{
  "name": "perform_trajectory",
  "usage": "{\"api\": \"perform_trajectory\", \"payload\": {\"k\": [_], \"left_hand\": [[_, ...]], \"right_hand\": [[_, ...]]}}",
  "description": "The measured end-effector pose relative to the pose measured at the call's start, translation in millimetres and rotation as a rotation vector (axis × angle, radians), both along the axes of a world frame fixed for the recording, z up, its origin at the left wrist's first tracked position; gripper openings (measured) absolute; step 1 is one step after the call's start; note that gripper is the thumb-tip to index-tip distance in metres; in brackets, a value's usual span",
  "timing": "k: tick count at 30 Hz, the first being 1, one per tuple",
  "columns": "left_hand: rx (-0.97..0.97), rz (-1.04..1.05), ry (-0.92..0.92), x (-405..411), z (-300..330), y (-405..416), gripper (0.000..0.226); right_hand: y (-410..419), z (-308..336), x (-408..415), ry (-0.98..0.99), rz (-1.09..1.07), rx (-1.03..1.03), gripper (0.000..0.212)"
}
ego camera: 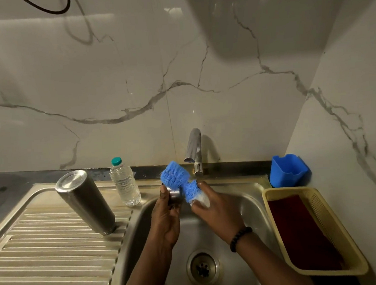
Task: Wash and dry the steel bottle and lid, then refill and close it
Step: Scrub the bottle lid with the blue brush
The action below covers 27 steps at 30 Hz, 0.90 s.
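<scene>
Left hand (pixel 166 211): fingers curled round the steel lid (pixel 174 194), held over the sink (pixel 247 204). Right hand (pixel 216 208): pinches a blue scrubber (pixel 179 178) with white foam at its base, pressed against the lid. Steel bottle (pixel 85 202): upside down on the drainboard (pixel 46 247), well apart from both hands. Plastic water bottle (pixel 125 182): capped, beside it. Tap (pixel 194 150): no water visible. Cream basket (pixel 331 233) holding a dark red cloth (pixel 303 232): right of sink. Risk, judged: the soapy lid could slip from wet fingers into the basin; a stray elbow might topple the inverted bottle.
</scene>
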<state>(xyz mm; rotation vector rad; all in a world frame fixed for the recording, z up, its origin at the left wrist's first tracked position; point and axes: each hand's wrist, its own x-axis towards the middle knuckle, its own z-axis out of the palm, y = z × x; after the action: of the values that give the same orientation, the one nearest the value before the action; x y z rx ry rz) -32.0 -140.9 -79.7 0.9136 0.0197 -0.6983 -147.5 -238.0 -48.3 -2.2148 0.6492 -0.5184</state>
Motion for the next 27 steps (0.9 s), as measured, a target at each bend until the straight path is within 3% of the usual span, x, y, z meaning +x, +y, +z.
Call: {"api": "perform_trajectory", "payload": {"k": [5,7,9,15,20,24,27], "left_hand": [[-0.017,-0.004,-0.144,10.9,-12.5,5.6,0.103],[-0.035,-0.02,-0.126,8.6,-13.3,9.1,0.112],[-0.06,-0.047,-0.094,4.0,-11.4,9.4,0.113],[-0.108,-0.221,-0.045,2.5,0.7,5.7,0.107],[0.041,-0.269,-0.104,7.0,7.0,0.7,0.103],[0.274,-0.174,-0.387,7.2,3.8,5.5,0.105],[0.295,-0.115,-0.546,6.6,-3.4,11.7,0.103]], "right_hand": [[-6.7,-6.8,3.0,0.001,0.005,0.191,0.041],[-4.2,-10.6,3.2,-0.023,0.027,0.307,0.026],[-0.7,-9.1,1.4,-0.048,0.039,0.435,0.014],[-1.7,-7.2,-7.1,-0.134,0.082,0.682,0.025],[-5.2,-12.2,-11.4,-0.129,0.078,0.568,0.026],[-9.5,-16.2,-15.4,-0.05,0.045,0.324,0.031],[-7.2,-20.6,-17.5,-0.01,-0.008,0.205,0.038]]}}
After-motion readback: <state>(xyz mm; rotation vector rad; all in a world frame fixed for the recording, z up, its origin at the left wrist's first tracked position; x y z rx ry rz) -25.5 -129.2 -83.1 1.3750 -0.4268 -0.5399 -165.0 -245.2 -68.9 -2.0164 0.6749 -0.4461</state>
